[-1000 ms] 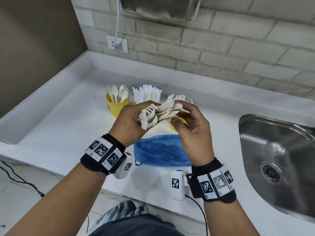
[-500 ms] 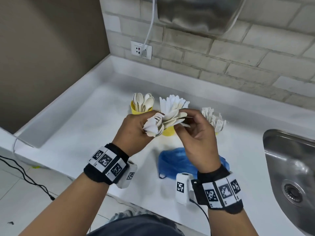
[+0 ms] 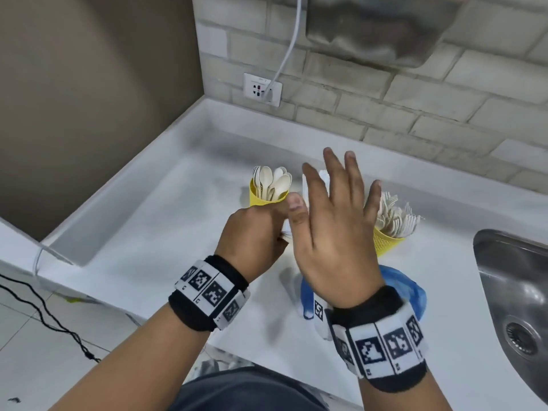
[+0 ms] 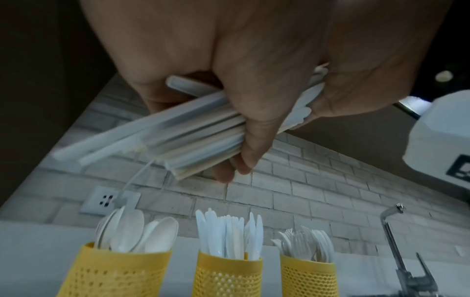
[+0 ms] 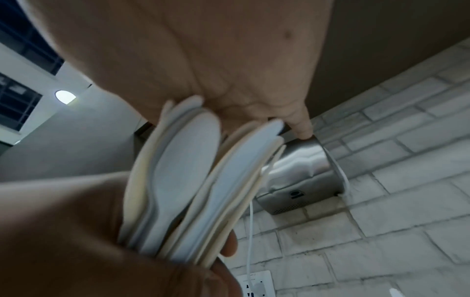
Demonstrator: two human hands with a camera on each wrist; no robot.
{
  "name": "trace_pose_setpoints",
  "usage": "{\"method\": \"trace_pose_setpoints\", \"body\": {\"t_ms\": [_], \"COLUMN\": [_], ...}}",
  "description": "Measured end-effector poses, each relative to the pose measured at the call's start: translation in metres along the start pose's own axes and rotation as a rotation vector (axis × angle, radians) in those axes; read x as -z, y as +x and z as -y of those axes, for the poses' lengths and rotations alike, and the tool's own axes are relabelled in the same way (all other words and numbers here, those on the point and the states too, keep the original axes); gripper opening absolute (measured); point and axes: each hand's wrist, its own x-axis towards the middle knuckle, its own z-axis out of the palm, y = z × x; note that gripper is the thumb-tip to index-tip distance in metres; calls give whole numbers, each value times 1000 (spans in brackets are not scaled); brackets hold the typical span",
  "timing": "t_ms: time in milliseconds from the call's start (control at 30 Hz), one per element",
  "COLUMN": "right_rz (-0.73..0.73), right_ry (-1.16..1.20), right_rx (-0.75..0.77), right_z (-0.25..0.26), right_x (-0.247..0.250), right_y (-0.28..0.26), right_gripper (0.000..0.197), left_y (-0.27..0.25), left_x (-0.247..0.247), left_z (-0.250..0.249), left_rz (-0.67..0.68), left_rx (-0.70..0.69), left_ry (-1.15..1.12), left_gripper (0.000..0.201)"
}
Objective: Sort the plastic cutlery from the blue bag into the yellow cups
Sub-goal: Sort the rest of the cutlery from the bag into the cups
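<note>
We are holding both hands up over the white counter (image 3: 154,232), nearest to us. Our left hand (image 3: 252,235) is curling its fingers (image 4: 257,124) round a bundle of plastic cutlery (image 4: 183,138), gripping it by the handles, and the spoon bowls of that bundle are showing up close in the right wrist view. Our right hand (image 3: 335,232) is lying flat against the bundle's far ends with its fingers (image 3: 335,170) straight and spread, gripping nothing. Just under the right wrist the blue bag (image 3: 406,289) is lying crumpled on the counter. Beyond the hands the three yellow cups are standing in a row: the spoon cup (image 3: 261,197) on the left, the knife cup (image 4: 226,275) in the middle, mostly hiding behind our right hand in the head view, and the fork cup (image 3: 385,241) on the right. The sink (image 3: 516,295) is sitting at the right edge. Farthest back, the brick wall (image 3: 385,120) is carrying a socket (image 3: 262,89) and a steel dispenser (image 3: 382,25).
</note>
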Motion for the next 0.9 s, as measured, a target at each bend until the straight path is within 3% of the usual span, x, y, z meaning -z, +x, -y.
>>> {"method": "trace_pose_setpoints", "body": {"t_ms": [67, 200, 333, 467, 600, 733, 900], "right_rz": [-111, -310, -118, -110, -167, -243, -215], "right_ry": [223, 662, 886, 919, 879, 884, 862], "right_rx": [-23, -133, -235, -112, -7, 49, 76], "right_z": [-6, -32, -46, -47, -45, -43, -38], "right_x": [5, 10, 8, 3, 4, 4, 8], "right_y": [1, 2, 1, 1, 9, 13, 13], "right_gripper": [62, 42, 38, 45, 38, 28, 23], "left_y": [-1, 2, 8, 16, 22, 25, 23], "left_x": [-3, 1, 1, -2, -1, -8, -11], "left_z": [10, 10, 9, 13, 12, 21, 35], "left_rz": [-28, 23, 56, 58, 25, -79, -170], "left_rx": [43, 219, 264, 257, 217, 110, 27], "left_ry": [-225, -869, -1119, -1162, -1149, -910, -593], "left_gripper": [35, 19, 17, 19, 18, 17, 39]}}
